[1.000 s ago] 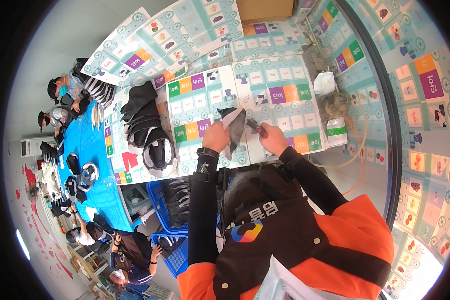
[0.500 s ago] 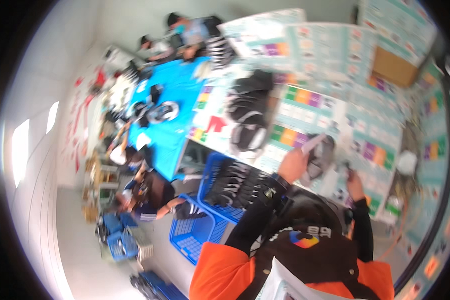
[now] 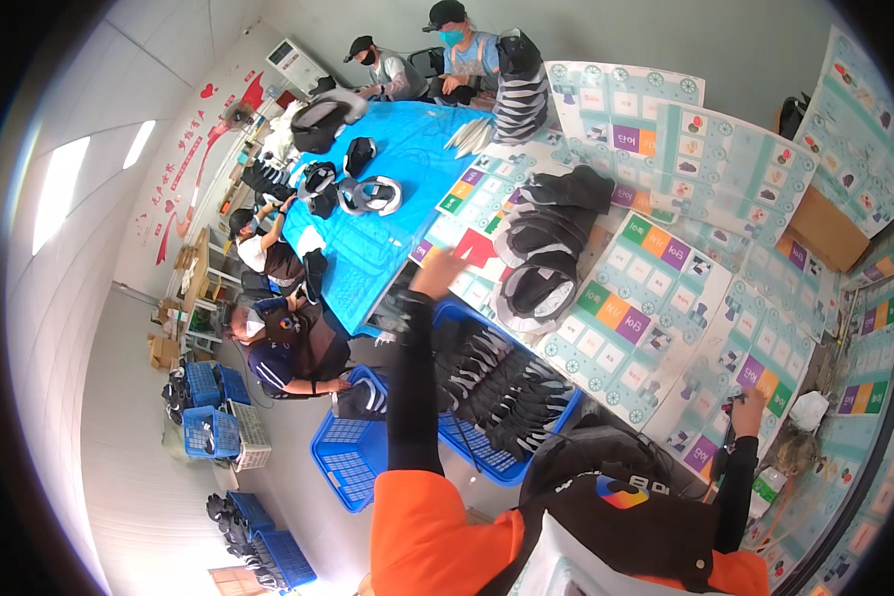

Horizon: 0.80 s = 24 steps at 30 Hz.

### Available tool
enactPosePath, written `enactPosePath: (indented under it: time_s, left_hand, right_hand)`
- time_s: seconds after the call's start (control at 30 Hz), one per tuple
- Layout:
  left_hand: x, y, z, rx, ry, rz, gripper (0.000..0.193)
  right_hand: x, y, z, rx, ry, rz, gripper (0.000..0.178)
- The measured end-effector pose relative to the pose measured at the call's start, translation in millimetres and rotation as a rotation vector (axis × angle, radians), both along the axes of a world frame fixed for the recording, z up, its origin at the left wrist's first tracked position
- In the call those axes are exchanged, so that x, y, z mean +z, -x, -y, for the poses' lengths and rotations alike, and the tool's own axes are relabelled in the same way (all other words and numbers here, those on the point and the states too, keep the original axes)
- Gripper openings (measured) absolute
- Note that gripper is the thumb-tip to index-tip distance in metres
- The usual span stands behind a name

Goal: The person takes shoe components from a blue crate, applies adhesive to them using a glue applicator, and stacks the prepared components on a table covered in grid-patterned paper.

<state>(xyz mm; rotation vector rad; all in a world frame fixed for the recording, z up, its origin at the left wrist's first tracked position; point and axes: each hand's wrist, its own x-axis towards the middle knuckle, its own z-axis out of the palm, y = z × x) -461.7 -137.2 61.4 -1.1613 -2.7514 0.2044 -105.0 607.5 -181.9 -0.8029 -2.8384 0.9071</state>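
My left hand (image 3: 439, 275) reaches out over the near left edge of the patterned table, fingers stretched toward a flat red piece (image 3: 480, 250). It seems to hold nothing, though its fingertips are small and slightly blurred. Just right of it lies a row of overlapping black caps (image 3: 541, 238) with pale grey inner bands. Far to the right, my right hand (image 3: 748, 411) is closed low over the table around a small dark tool (image 3: 733, 401), too small to name exactly. Below my left forearm, a blue crate (image 3: 512, 475) holds rows of black caps.
Patterned sheets (image 3: 616, 318) cover the table; a cardboard box (image 3: 822, 230) stands at the back right. A blue-covered table (image 3: 397, 238) at left bears more caps, with several people around it. One seated person (image 3: 293, 343) holds a cap over a second blue crate (image 3: 353, 462).
My left hand has moved left, away from the dark grey cap it was at, toward the red piece. My right hand has shifted right and lower with the small tool. The view has turned.
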Motion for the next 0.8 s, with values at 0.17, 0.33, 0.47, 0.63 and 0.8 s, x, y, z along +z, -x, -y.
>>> enactPosePath:
  time_s: [0.17,0.33,0.47,0.63,0.8]
  left_hand:
    - [-119.1,-91.2,-135.3,-0.159,-0.045,0.596,0.056]
    - [-141.2,-187.4,-216.2,0.223,-0.404,1.153,0.056]
    - [-123.8,-224.4,-203.4,0.302,-0.525,0.971,0.059]
    - [-77.9,-253.9,-152.1,0.650,-0.790,0.872,0.051]
    - [-23.7,-299.5,-20.2,1.292,-1.307,-0.754,0.040]
  right_hand:
    - [70.2,19.6,55.8,0.302,0.276,-0.049,0.019]
    - [224.2,74.6,144.1,0.448,0.763,0.069,0.024]
    - [346.2,115.1,221.4,0.765,1.075,-0.249,0.017]
    - [461.6,112.6,308.2,1.184,1.265,-0.446,0.024]
    - [472.5,87.0,332.3,1.469,1.262,-0.346,0.029]
